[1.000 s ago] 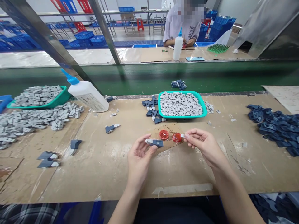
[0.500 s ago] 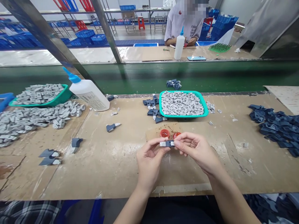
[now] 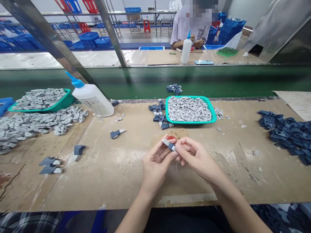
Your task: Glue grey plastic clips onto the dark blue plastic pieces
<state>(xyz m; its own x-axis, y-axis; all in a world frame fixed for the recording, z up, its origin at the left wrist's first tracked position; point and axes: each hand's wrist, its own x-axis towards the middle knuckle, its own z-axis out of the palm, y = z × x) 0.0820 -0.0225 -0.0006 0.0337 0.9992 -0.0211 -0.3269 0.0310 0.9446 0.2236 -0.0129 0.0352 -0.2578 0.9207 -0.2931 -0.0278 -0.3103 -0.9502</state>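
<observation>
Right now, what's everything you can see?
Table: one, brown, front
Belt: one, green, behind table
Trays: two, turquoise, left and middle
Bits: many, grey, left and middle
Loose pieces: many, navy, right
Joined pieces: several, navy-grey, left and middle
Bottles: two, white, left and across
Posts: two, silver, left
Crates: many, blue, background
Person: one, white-shirted, across
Phone: one, blue, across
Thin bits: many, green, across
Cap: at least one, red, middle
Held piece: one, navy-grey, between hands
Left hand: one, bare, middle
Right hand: one, bare, middle

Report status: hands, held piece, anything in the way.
Left hand, right hand pinching small navy-and-grey plastic piece. Piece slanted, grey tip leftward. Round red plastic cup just beyond, partly hidden.
</observation>
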